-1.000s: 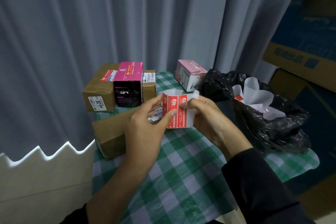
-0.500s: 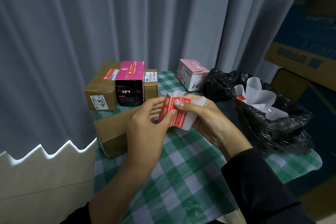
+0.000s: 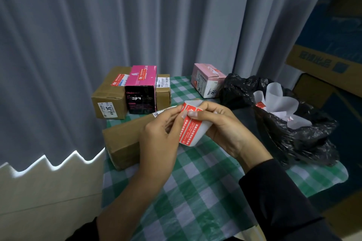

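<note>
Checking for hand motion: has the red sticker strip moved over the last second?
Yes: the red sticker strip has tilted, top toward the pink-and-black box, and dropped slightly against it.

1. My left hand [image 3: 160, 139] and right hand [image 3: 225, 129] both pinch a red-and-white label strip [image 3: 193, 131] above the green checked tablecloth [image 3: 195, 191].
2. Long brown parcel [image 3: 123, 141] lies just behind my left hand.
3. Black bag [image 3: 293, 139] holding white backing paper [image 3: 280, 101] sits to my right.
4. Brown carton [image 3: 109, 96], magenta box [image 3: 141, 88] and pale pink box [image 3: 205, 82] stand at the back, by the grey curtain [image 3: 176, 15].
</note>
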